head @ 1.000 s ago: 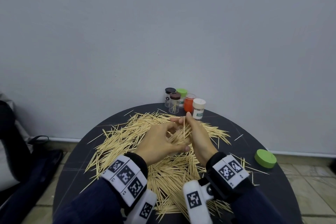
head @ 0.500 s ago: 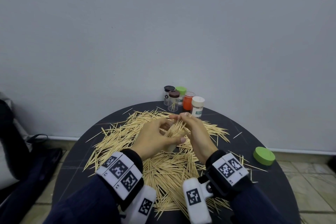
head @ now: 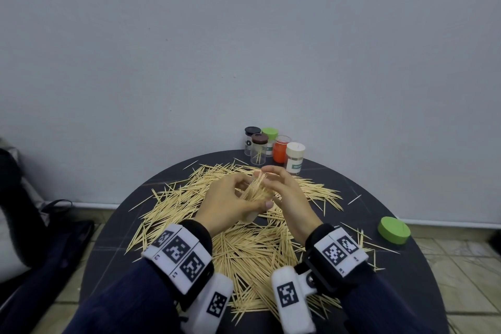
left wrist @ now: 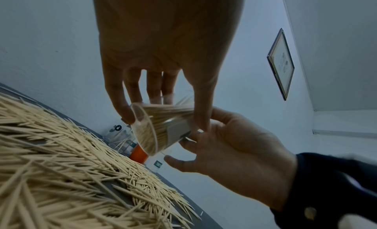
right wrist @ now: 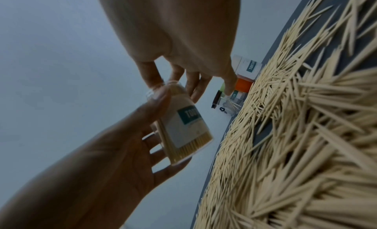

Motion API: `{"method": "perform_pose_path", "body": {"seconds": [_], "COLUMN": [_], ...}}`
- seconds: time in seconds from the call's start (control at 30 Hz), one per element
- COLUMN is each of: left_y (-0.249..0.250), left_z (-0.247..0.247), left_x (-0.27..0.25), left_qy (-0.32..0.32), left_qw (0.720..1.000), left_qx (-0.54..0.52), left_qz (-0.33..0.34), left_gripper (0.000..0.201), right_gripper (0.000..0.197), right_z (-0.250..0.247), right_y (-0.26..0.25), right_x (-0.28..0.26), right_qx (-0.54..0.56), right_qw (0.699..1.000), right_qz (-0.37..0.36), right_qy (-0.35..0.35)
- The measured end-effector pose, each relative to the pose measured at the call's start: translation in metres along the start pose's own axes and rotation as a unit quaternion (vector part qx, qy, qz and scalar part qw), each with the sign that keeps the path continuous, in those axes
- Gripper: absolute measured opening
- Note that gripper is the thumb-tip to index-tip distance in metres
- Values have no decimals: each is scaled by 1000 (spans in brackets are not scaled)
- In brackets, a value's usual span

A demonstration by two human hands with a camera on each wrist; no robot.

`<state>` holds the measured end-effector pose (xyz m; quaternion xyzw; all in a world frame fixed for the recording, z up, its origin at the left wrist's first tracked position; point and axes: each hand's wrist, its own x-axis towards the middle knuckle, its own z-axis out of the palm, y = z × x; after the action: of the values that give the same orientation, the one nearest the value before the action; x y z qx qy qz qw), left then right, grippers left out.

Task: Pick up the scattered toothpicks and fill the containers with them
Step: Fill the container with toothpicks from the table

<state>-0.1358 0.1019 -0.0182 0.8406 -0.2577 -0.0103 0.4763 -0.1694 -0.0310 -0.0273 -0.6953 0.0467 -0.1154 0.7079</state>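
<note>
Nearest the camera in the head view, two dark sleeves [head: 130,298] with white marker-printed wrist bands [head: 179,257] reach over a round dark table [head: 423,290] heaped with scattered toothpicks [head: 252,249]. Above the heap, the left hand [head: 227,203] curls its fingers and thumb round a clear toothpick container [head: 250,215], held tilted off the table; from the head most of it is covered by the hands, and only its lower end and a fan of sticks show. The left wrist view shows what the head view cannot: the container's round base [left wrist: 144,129] packed with toothpick ends and a pale label on its side. The right wrist view adds the label's teal patch with the cut-off letters "TOO" [right wrist: 188,115], though the picture is blurred. The right hand [head: 287,195] sits at the container's mouth, fingers bent together on the sticks there; whether it pinches any cannot be told. A loose green lid [head: 393,230] lies by the table's right edge. Farthest back, five small containers stand together at the wall: a brown-lidded clear one [head: 259,149] holding a few toothpicks, a black-lidded one [head: 250,139], a green-lidded one [head: 269,138], an orange one [head: 279,149] and a white-lidded one [head: 295,157], their contents not discernible.
</note>
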Motion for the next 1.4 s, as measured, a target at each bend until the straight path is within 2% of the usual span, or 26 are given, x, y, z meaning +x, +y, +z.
{"method": "perform_pose_path", "body": {"seconds": [0.07,0.2,0.3,0.5,0.83,1.0,1.17,1.4], "left_y": [0,1,1,2,-5,-5,-3,-2], "left_z": [0,0,-1,1,-2,-2,-2,-5], "left_x": [0,-1,-1,-1,3,3,2,2], "left_qy": [2,-1,-11,-54,-2,4,1,17], "left_qw": [1000,1000,1000,998,1000,1000,1000,1000], "left_qx": [3,5,11,23,1,-1,6,4], "left_qz": [3,13,21,36,20,14,12,8], "left_gripper": [47,48,55,66,59,58,57,54], "right_gripper": [23,23,35,32,28,31,25,30], "right_z": [1,-1,-3,-2,-1,-3,-5,-12], "right_y": [1,2,3,7,12,11,12,-3], "right_x": [-1,0,4,2,4,5,6,6], "right_qx": [-1,-8,-4,-34,-49,-56,-69,-96], "right_qw": [1000,1000,1000,999,997,998,996,994], "right_qz": [7,-2,2,23,28,27,45,48], "right_qy": [-5,8,9,-8,-42,-22,-26,-10]}}
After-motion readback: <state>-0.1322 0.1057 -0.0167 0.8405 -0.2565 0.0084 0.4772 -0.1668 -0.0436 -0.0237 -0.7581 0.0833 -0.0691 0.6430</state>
